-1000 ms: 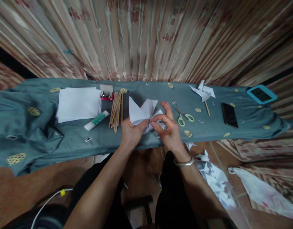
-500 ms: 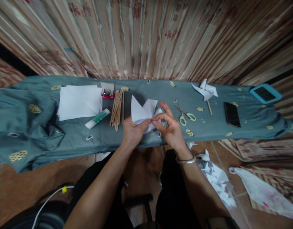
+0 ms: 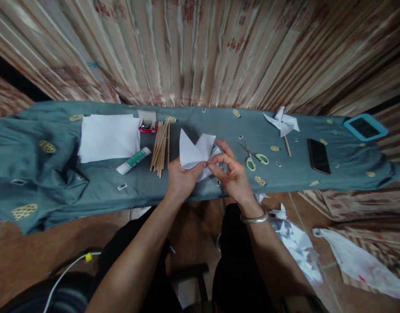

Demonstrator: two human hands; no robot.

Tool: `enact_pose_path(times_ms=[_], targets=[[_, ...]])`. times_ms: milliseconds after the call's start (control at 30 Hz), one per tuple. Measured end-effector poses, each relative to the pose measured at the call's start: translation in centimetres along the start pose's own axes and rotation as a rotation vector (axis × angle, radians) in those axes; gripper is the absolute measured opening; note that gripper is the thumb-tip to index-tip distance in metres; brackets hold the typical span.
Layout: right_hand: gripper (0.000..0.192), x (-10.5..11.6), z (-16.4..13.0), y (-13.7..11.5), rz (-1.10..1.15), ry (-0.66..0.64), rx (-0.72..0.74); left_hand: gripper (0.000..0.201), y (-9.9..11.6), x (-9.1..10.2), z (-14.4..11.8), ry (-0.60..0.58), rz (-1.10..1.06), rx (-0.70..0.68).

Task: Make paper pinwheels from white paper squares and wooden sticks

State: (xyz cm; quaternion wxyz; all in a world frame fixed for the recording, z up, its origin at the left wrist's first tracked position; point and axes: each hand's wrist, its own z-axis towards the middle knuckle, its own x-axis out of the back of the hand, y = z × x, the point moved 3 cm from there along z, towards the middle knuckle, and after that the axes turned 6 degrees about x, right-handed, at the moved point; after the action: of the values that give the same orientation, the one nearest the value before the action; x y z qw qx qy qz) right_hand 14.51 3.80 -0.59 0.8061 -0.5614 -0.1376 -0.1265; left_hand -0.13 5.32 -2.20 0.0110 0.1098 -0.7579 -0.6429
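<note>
Both of my hands pinch a folded white paper shape (image 3: 195,153) with pointed flaps, held just above the teal cloth (image 3: 98,182) near its front edge. My left hand (image 3: 181,179) grips the paper from the left, thumb on its centre. My right hand (image 3: 231,173), with a silver bangle on the wrist, pinches the same centre from the right with thumb and forefinger. A bundle of thin wooden sticks (image 3: 161,148) lies just left of the paper. Green-handled scissors (image 3: 255,158) lie just right of my right hand.
A stack of white sheets (image 3: 108,135), a glue tube (image 3: 134,160) and a small red box (image 3: 147,124) lie to the left. A finished paper pinwheel (image 3: 282,122), a black phone (image 3: 318,155) and a blue-cased device (image 3: 365,127) lie to the right. Paper scraps (image 3: 293,239) litter the floor.
My hands and the paper keep the same grip. The view has shifted slightly, so everything sits a little higher in the frame.
</note>
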Motion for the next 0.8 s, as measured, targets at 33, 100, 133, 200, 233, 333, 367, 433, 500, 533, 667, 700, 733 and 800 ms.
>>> enact_pose_path(times_ms=[33,100,133,200,233,333,367,433,500,533,667,700,733,800], targets=[[0.01,0.0,0.0,0.1,0.006,0.001,-0.01,0.023,0.0,0.0,0.0,0.002,0.006,-0.006],[0.012,-0.1,-0.1,0.4,0.017,0.0,-0.038,0.023,0.0,0.1,0.0,0.004,0.023,-0.025],[0.013,-0.2,-0.1,0.5,0.024,-0.003,-0.051,0.023,0.0,0.1,0.0,0.004,0.034,-0.036],[0.014,-0.4,-0.1,0.8,0.043,-0.004,-0.073,0.023,0.0,0.2,0.0,0.005,0.056,-0.052],[0.015,-0.4,-0.1,0.9,0.056,-0.001,-0.082,0.023,0.0,0.2,0.0,0.005,0.066,-0.058],[0.014,-0.6,-0.1,1.2,0.105,0.009,-0.094,0.022,-0.1,0.3,0.0,0.0,0.081,-0.077],[0.014,-0.7,-0.1,1.3,0.114,0.01,-0.094,0.022,-0.1,0.3,0.1,-0.003,0.084,-0.082],[0.014,-0.8,-0.1,1.5,0.116,0.008,-0.091,0.022,-0.1,0.3,0.1,-0.007,0.088,-0.091],[0.015,-0.9,-0.1,1.6,0.112,0.012,-0.09,0.022,-0.3,0.3,0.1,-0.004,0.089,-0.083],[0.015,-0.9,-0.1,1.6,0.112,0.018,-0.088,0.022,-0.3,0.4,0.1,-0.001,0.09,-0.076],[0.016,-1.1,-0.2,1.5,0.119,0.042,-0.076,0.024,-0.3,0.5,0.1,0.013,0.105,-0.069],[0.017,-1.2,-0.1,1.5,0.126,0.045,-0.079,0.025,-0.3,0.6,0.1,0.016,0.111,-0.076],[0.017,-1.2,-0.1,1.5,0.139,0.046,-0.085,0.026,-0.2,0.6,0.1,0.017,0.115,-0.08],[0.018,-1.3,-0.1,1.5,0.179,0.05,-0.102,0.027,0.0,0.7,0.0,0.02,0.116,-0.088]])
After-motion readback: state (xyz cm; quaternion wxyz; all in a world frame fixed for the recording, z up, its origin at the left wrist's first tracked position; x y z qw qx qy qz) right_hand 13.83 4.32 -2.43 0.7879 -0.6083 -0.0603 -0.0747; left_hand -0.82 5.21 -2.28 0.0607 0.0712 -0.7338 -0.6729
